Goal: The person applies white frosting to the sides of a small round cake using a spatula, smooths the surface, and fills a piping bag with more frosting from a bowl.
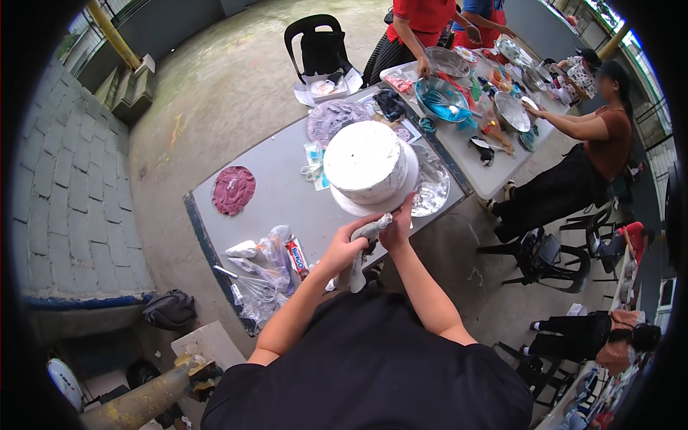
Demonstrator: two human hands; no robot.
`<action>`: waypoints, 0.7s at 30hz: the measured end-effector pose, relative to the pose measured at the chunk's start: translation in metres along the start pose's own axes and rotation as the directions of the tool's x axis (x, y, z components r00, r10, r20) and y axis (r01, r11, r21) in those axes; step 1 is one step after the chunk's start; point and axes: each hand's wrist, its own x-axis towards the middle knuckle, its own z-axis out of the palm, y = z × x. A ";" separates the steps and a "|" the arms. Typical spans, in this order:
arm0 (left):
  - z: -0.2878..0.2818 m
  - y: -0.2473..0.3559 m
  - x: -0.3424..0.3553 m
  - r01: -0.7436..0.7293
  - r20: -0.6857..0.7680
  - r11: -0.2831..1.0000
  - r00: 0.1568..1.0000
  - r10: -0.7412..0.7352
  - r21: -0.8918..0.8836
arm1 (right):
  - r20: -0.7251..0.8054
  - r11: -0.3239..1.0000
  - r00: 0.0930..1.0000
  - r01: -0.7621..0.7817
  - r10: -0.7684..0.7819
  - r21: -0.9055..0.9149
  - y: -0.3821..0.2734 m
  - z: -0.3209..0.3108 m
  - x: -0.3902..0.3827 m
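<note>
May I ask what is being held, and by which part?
A pale cloth: left hand around its middle, right hand at its upper end.

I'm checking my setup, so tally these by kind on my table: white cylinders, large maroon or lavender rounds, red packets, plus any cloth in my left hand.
White cylinder: 1
Large maroon round and lavender round: 2
Red packet: 1
Cloth in left hand: 1
Total: 5

**Grey tabletop [279,172] in mid-frame**

Left of centre lies a maroon cloth [233,190]. At the lower left are plastic bags [272,266], a whisk [252,290] and a red-and-white packet [296,255]. At the centre, a round white base [414,174] stands between a blue-and-white packet [314,156] and silver foil [433,190]. Toward the top lie a crumpled lilac piece [335,119] and a dark cloth [390,104].
</note>
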 end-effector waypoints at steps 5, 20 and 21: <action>-0.009 -0.003 0.002 0.057 -0.063 0.985 0.997 -0.047 0.165 | 0.145 0.998 0.988 -0.051 0.047 0.025 0.009 -0.003 -0.001; -0.166 -0.081 -0.105 -0.144 -0.738 0.830 0.556 -0.383 -0.540 | -0.081 0.933 0.931 -0.352 0.357 0.070 0.075 -0.060 -0.009; -0.168 -0.083 -0.110 -0.149 -0.736 0.825 0.556 -0.386 -0.545 | -0.080 0.914 0.911 -0.400 0.404 0.064 0.086 -0.071 -0.005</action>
